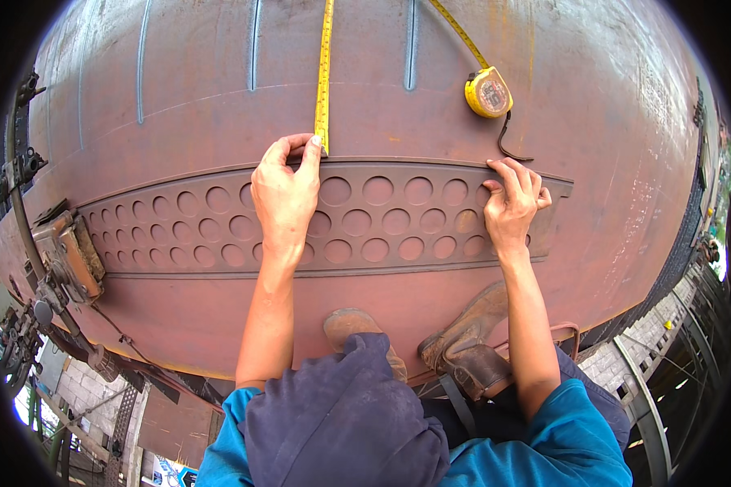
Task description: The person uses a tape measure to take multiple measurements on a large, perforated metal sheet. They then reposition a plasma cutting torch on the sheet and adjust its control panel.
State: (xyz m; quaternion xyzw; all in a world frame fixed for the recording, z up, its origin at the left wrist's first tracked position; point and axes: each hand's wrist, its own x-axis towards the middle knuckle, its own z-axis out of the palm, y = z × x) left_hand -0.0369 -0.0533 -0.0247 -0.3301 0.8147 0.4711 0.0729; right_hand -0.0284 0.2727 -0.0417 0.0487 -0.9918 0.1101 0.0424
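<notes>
A long dark metal track strip (398, 261) with rows of round holes lies across a curved, rust-brown steel plate (365, 296). My left hand (286, 191) pinches the end of a yellow tape measure blade (324, 81) at the strip's far edge. That blade runs straight away from me over the plate. Further right, the yellow tape measure case (488, 92) rests on the plate, with another stretch of blade leaving its top and a dark cord trailing below. My right hand (513, 199) grips the strip's far edge near its right end, fingers curled and thumb by a hole.
A metal carriage (69, 252) with rods and knobs stands at the strip's left end. Bluish straight lines (254, 49) mark the plate's far part. My brown boots (467, 341) are on the near side. Metal framing (646, 406) and paving lie below right.
</notes>
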